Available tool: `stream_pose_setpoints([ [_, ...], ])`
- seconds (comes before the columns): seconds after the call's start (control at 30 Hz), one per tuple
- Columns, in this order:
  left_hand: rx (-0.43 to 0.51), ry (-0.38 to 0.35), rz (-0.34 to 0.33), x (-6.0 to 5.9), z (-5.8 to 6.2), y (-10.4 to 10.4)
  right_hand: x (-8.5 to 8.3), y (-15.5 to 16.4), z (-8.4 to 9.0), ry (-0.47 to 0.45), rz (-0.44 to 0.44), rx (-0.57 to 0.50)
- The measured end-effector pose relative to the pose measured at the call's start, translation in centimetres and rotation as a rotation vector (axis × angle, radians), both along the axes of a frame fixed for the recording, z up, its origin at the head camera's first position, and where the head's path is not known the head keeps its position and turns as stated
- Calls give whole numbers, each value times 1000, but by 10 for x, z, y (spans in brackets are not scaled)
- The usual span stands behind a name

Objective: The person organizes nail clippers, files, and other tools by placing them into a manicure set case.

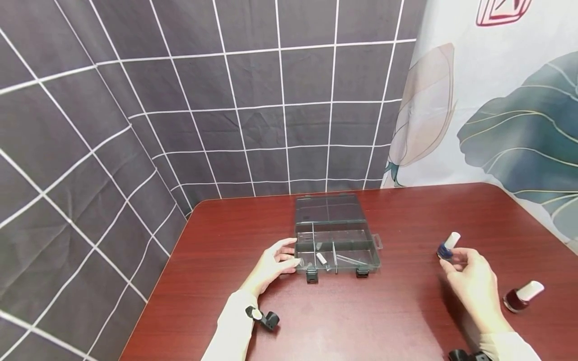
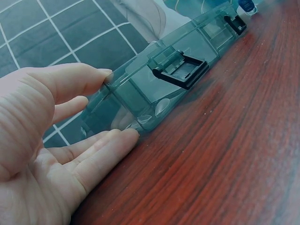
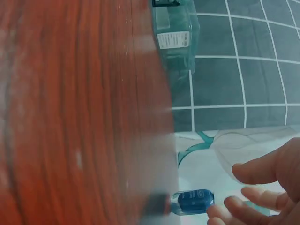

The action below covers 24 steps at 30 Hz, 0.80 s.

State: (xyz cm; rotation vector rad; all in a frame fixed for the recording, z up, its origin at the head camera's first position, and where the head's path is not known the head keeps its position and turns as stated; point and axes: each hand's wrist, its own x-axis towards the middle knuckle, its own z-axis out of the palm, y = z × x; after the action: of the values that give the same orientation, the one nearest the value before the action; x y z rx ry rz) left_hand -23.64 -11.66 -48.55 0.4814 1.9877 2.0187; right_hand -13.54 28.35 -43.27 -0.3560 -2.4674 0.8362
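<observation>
A clear grey compartment box (image 1: 335,244) lies open at the middle of the dark red table (image 1: 397,311), lid tipped back, two black latches on its front wall. My left hand (image 1: 279,260) rests against its front left corner with straight fingers; in the left wrist view one fingertip (image 2: 104,75) lies on the box (image 2: 154,89) rim and the thumb (image 2: 123,137) at its base. A small blue bottle (image 1: 446,247) with a white cap stands to the right. My right hand (image 1: 467,273) is beside it, fingers (image 3: 243,197) loosely spread next to the bottle (image 3: 194,201); contact is unclear.
A dark red bottle (image 1: 519,297) with a white cap lies right of my right hand. A small white piece (image 1: 321,258) sits in a front compartment of the box. Gridded dark cloth hangs behind and to the left, a leaf-print cloth on the right.
</observation>
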Motion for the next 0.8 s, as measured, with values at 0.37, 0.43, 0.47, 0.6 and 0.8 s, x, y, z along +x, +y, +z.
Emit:
stream_pose_setpoints([
  [0.37, 2, 8, 5, 1, 0, -1, -12, 16, -6, -125, -40, -70],
  [0.43, 1, 8, 5, 1, 0, -1, -15, 18, -8, -141, -38, -77],
  [0.47, 0, 8, 5, 1, 0, -1, -16, 18, -9, -144, -36, -79],
  [0.6, -4, 10, 7, 1, -1, -1, -22, 21, -13, -147, -27, -78],
  [0.8, 0, 11, 6, 1, -1, 0, -29, 23, -13, -167, -26, -76],
])
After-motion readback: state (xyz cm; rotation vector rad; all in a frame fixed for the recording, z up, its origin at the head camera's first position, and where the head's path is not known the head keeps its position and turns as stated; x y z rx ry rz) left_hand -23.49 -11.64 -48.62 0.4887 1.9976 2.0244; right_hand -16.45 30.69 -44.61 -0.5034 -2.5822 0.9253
